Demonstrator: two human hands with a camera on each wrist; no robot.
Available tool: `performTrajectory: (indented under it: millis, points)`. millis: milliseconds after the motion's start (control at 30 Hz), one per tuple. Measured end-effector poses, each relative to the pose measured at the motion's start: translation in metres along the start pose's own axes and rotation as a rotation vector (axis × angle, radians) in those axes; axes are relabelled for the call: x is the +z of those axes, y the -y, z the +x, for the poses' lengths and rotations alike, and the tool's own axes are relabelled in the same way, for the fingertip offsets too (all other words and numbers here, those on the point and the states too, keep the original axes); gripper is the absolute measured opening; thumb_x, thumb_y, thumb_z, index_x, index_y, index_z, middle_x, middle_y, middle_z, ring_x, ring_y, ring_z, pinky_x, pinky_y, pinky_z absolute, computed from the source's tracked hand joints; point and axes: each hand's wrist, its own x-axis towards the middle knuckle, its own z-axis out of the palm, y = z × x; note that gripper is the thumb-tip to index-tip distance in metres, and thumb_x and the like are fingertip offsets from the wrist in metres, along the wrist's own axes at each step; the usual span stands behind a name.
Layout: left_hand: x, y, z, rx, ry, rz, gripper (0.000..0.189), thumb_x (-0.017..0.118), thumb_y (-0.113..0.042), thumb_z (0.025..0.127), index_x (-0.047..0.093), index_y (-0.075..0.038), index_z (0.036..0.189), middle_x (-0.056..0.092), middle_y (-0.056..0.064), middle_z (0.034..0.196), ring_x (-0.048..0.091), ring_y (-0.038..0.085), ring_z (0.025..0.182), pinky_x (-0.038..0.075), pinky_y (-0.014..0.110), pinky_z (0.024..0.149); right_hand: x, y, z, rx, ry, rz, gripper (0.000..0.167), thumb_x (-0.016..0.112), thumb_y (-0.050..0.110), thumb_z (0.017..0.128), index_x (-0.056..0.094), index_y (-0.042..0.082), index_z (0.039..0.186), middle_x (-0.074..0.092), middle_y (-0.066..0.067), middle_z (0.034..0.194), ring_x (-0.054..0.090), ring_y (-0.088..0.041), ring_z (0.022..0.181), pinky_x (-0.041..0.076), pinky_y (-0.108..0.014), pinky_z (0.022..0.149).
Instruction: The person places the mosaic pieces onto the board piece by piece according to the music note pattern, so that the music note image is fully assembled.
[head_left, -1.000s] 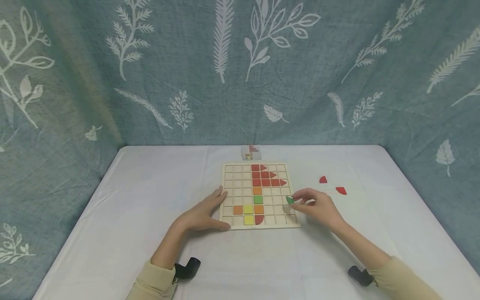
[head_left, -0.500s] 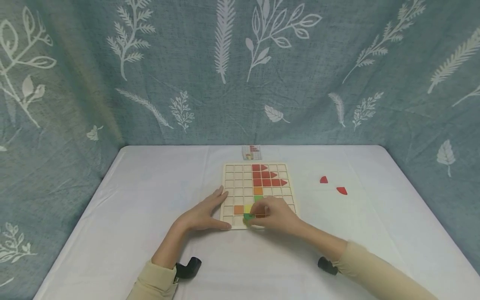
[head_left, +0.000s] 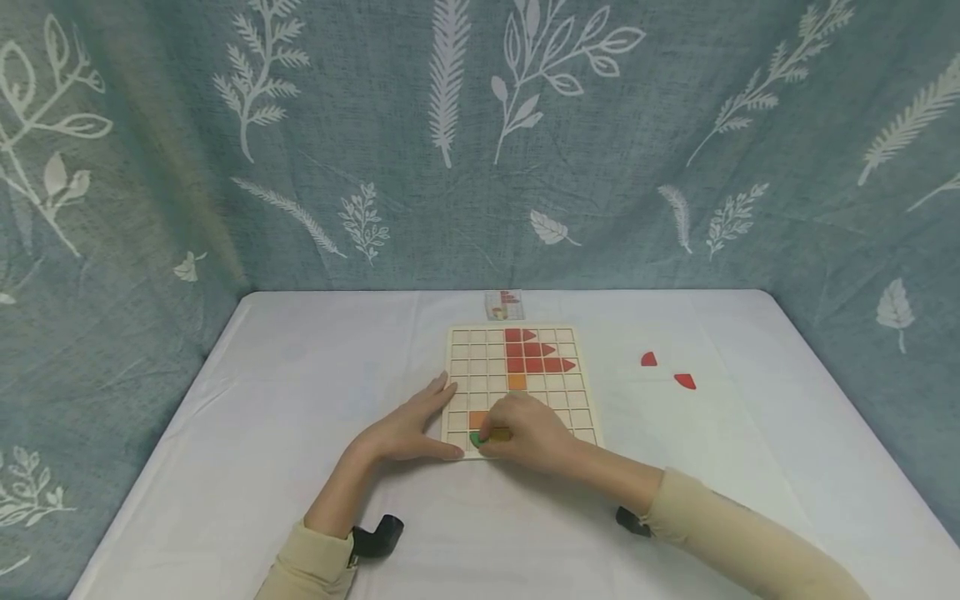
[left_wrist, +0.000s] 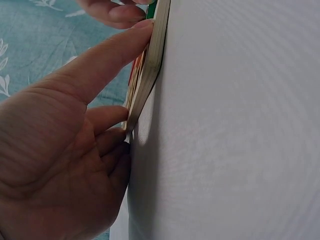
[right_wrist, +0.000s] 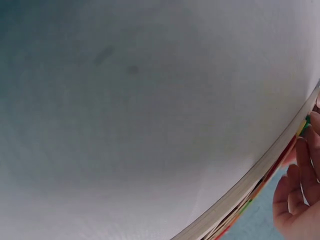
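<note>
A wooden grid board (head_left: 459, 367) lies flat on the table, with red tiles (head_left: 534, 365) in its upper rows and an orange square (head_left: 517, 382) below them. My left hand (head_left: 401, 432) rests along the board's left side, fingers spread; in the left wrist view its thumb (left_wrist: 120, 47) touches the board's edge. Over the bottom row, second cell from the left, my right hand (head_left: 536, 433) pinches a green tile with a rounded side (head_left: 476, 439). Another orange square (head_left: 477, 419) sits just above that cell. The right hand hides several tiles of the lower rows.
Two red quarter-round tiles (head_left: 648, 359) lie on the white tablecloth (head_left: 750, 467) right of the board. Behind the board is a small pattern card (head_left: 504, 305). A blue-green leaf-print curtain (head_left: 480, 217) surrounds the table's back and sides.
My right hand has carried the green tile from the board's right edge leftwards, across to the lower left cells. The left hand has stayed on the board's left side.
</note>
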Motion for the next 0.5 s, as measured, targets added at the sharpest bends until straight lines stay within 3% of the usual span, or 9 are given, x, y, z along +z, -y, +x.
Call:
performTrajectory:
  millis: [300, 500]
  points:
    - [-0.0014, -0.0001, -0.0005, -0.006, -0.005, 0.001, 0.102, 0.082, -0.038, 0.077, 0.024, -0.003, 0.154, 0.007, 0.016, 0.162, 0.006, 0.036, 0.148, 0.016, 0.057, 0.116, 0.0008, -0.0017, 0.0034, 0.037, 0.015, 0.004, 0.005, 0.075, 0.022, 0.086, 0.077, 0.018, 0.084, 0.068, 0.012, 0.084, 0.053, -0.006, 0.081, 0.046, -0.025, 0.076]
    - [-0.0006, -0.0030, -0.0009, -0.031, -0.006, 0.005, 0.103, 0.083, -0.038, 0.077, 0.025, -0.003, 0.154, 0.007, 0.016, 0.162, 0.006, 0.036, 0.148, 0.015, 0.056, 0.116, -0.0049, -0.0091, 0.0002, 0.170, 0.027, 0.161, 0.005, 0.074, 0.024, 0.087, 0.078, 0.022, 0.089, 0.067, 0.020, 0.084, 0.056, -0.004, 0.086, 0.047, -0.028, 0.079]
